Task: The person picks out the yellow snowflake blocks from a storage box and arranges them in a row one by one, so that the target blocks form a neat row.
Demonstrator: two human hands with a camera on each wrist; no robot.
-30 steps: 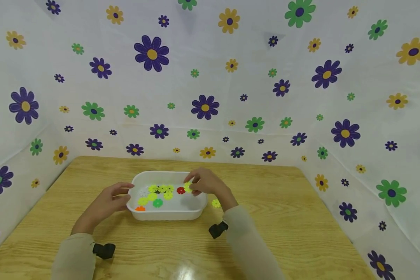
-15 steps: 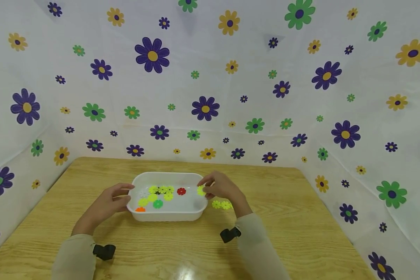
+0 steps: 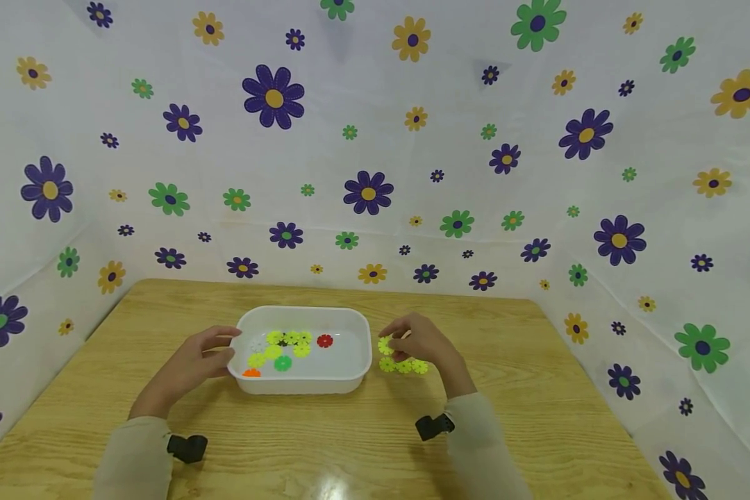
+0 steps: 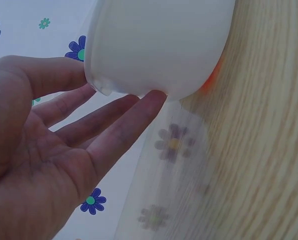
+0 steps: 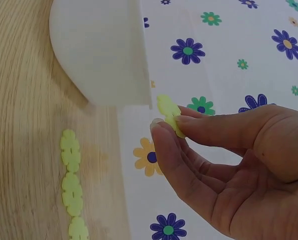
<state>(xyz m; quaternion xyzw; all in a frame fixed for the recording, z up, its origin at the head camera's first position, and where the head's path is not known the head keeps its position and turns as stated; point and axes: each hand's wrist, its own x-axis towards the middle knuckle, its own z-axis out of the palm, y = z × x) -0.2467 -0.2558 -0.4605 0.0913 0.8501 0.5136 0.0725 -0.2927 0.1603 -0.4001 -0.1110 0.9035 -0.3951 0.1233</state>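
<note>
A white plastic tray [image 3: 300, 385] stands on the wooden table with several flower-shaped plastic discs inside: mostly yellow, plus a red disc [image 3: 325, 341], a green disc [image 3: 282, 363] and an orange disc [image 3: 251, 373]. My left hand [image 3: 200, 357] holds the tray's left end, its thumb and fingertips at the rim. Beyond the tray's right end, my right hand [image 3: 426, 340] pinches a yellow flower disc [image 5: 166, 106] between thumb and index finger. Below that hand, three yellow discs [image 5: 72, 194] lie in a row on the tabletop.
The wooden table [image 3: 325, 437] reaches back to a white flower-print cloth [image 3: 375, 139] that rises behind it and along both sides. Each wrist carries a black camera [image 3: 187, 448] on a strap.
My right hand has lifted a yellow disc out of the tray and carried it right, past the rim, to above the row of discs. My left hand stays at the tray's end.
</note>
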